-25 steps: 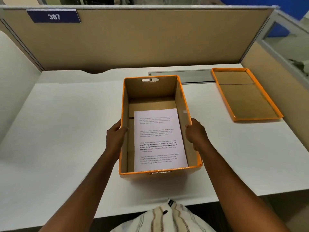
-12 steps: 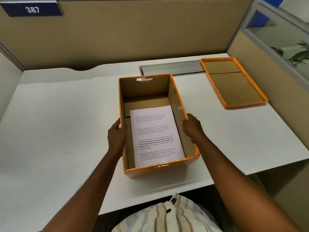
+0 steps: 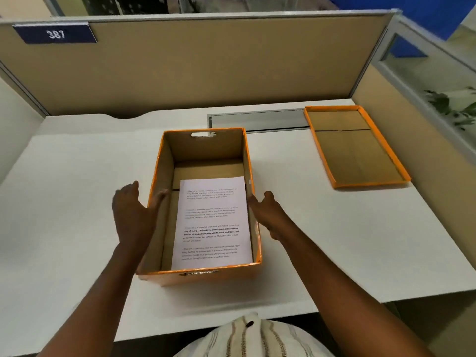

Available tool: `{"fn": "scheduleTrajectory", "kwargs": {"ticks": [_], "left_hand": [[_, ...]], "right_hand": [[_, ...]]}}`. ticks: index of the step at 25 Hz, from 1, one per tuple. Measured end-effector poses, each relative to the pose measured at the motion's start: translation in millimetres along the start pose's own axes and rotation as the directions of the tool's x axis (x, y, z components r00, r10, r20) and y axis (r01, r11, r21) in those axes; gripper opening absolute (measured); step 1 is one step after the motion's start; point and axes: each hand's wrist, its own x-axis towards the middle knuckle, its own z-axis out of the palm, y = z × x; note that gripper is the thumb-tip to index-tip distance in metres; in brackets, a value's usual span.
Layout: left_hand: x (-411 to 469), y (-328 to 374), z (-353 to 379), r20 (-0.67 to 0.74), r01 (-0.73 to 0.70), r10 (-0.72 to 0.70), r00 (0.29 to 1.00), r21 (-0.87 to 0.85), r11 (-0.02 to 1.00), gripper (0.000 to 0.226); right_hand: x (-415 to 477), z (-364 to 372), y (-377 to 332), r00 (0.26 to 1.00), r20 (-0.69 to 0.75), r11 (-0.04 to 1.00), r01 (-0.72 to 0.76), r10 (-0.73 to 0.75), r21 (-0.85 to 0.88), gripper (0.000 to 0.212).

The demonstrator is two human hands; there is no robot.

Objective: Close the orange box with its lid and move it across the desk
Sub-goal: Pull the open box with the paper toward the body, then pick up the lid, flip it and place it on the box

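An open orange box [image 3: 206, 275] with brown cardboard inside stands near the desk's front edge. A printed white sheet [image 3: 212, 222] lies flat on its bottom. The orange lid [image 3: 355, 148] lies upside down at the desk's back right, apart from the box. My left hand [image 3: 134, 215] is over the box's left rim with fingers spread, blurred, holding nothing. My right hand [image 3: 270, 215] is by the right wall, fingers loose; whether it touches the wall I cannot tell.
The white desk [image 3: 72, 202] is enclosed by beige partitions at the back, left and right. A grey cable tray cover [image 3: 257, 121] runs along the back between box and lid. A blue plate reading 387 [image 3: 55, 34] hangs on the back partition.
Both hands gripped the box's side walls before; now the left has come off with fingers spread and the right has loosened. The box has stayed on the desk.
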Motion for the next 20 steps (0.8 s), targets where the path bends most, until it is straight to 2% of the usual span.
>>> {"fn": "scheduleTrajectory", "kwargs": {"ticks": [2,4,6,9,12,16,20], "left_hand": [[-9,45,6,-0.155,-0.185,0.175,0.972,-0.05,0.982,0.052],[-21,103,29,-0.14,-0.285,0.269,0.953,-0.116,0.951,0.038],[-28,161,63,-0.107,-0.293,0.275,0.955,-0.241,0.925,0.031],[-26,221,112,-0.023,-0.184,0.19,0.981,-0.4,0.898,0.028],[-17,265,165,0.147,-0.033,0.114,0.983,-0.467,0.884,0.029],[-1,305,232,0.375,0.176,0.03,0.927,-0.503,0.846,0.031],[13,325,297,0.498,0.343,-0.065,0.865,-0.492,0.8,0.032]], "right_hand": [[13,-34,8,0.995,-0.055,0.997,0.076,-0.077,-0.022,0.072],[32,-75,17,0.983,-0.124,0.988,0.129,-0.138,-0.08,0.067],[55,-114,25,0.974,-0.157,0.977,0.138,-0.163,-0.16,0.063],[86,-155,32,0.972,-0.17,0.97,0.129,-0.165,-0.207,0.069],[120,-192,39,0.97,-0.199,0.971,0.094,-0.139,-0.219,0.073],[167,-236,46,0.956,-0.282,0.973,0.018,-0.084,-0.229,0.069],[223,-291,55,0.916,-0.401,0.963,-0.088,-0.021,-0.254,0.069]]}}
